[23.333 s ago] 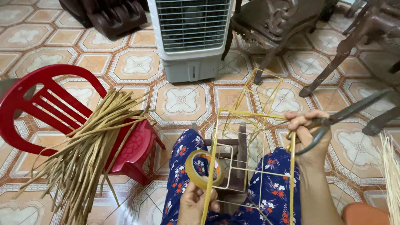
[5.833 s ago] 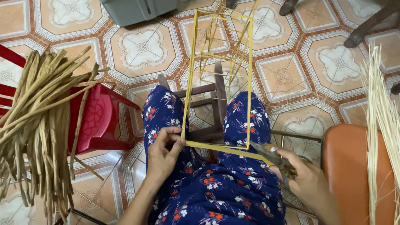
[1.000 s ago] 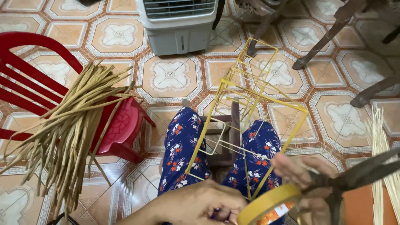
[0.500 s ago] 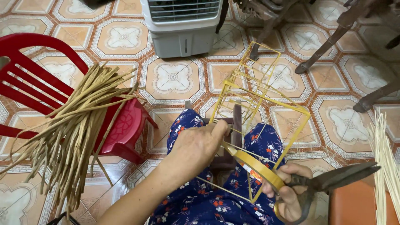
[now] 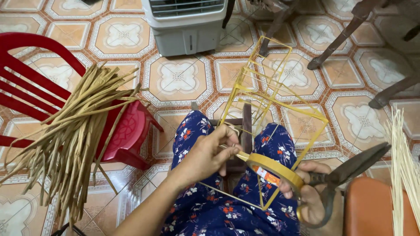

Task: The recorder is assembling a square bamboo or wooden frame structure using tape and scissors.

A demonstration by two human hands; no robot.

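Now left hand pinches tape end against frame bar over lap; right hand grips tape roll plus scissors, roll just right of left hand, strip running between.

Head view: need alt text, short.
A person's left hand presses tape onto a yellow wire frame on their lap while the right hand holds a tape roll and scissors. A red chair holding reeds stands left.

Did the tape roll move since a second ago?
Yes. The tape roll came up from the bottom edge onto the yellow frame, nearer the stool, between both hands.
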